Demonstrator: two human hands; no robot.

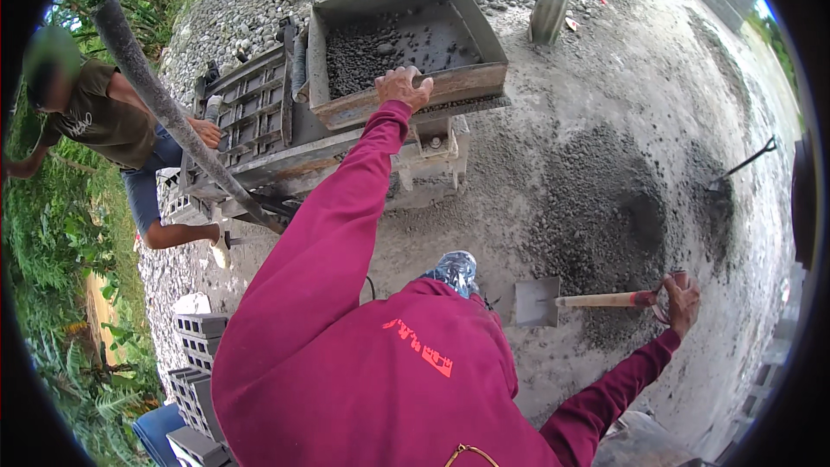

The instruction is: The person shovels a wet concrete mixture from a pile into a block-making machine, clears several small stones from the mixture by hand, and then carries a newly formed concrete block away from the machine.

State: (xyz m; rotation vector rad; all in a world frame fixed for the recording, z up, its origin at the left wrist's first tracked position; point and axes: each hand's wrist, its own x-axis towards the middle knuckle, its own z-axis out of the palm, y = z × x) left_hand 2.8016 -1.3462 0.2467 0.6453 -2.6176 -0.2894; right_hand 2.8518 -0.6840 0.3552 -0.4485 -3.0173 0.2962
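A metal machine (303, 163) runs out under the tray and to its left. A co-worker (108, 125) bends over beyond its far end — well left of the tray, with one hand by the machine. A dark heap of gravel (596, 238) spreads over the ground to the right of the tray and nearer the wearer. The tray (479, 79) itself is a deep box, partly filled with the same kind of dark gravel. A thick pole (164, 104) leans left of the tray. The shovel (596, 300) is nearer than the tray and to its right, blade at the heap's edge. The left hand (405, 89) has its fingers bent over the tray's near rim, holding it; the right hand (683, 304) is closed around the shovel's handle end.
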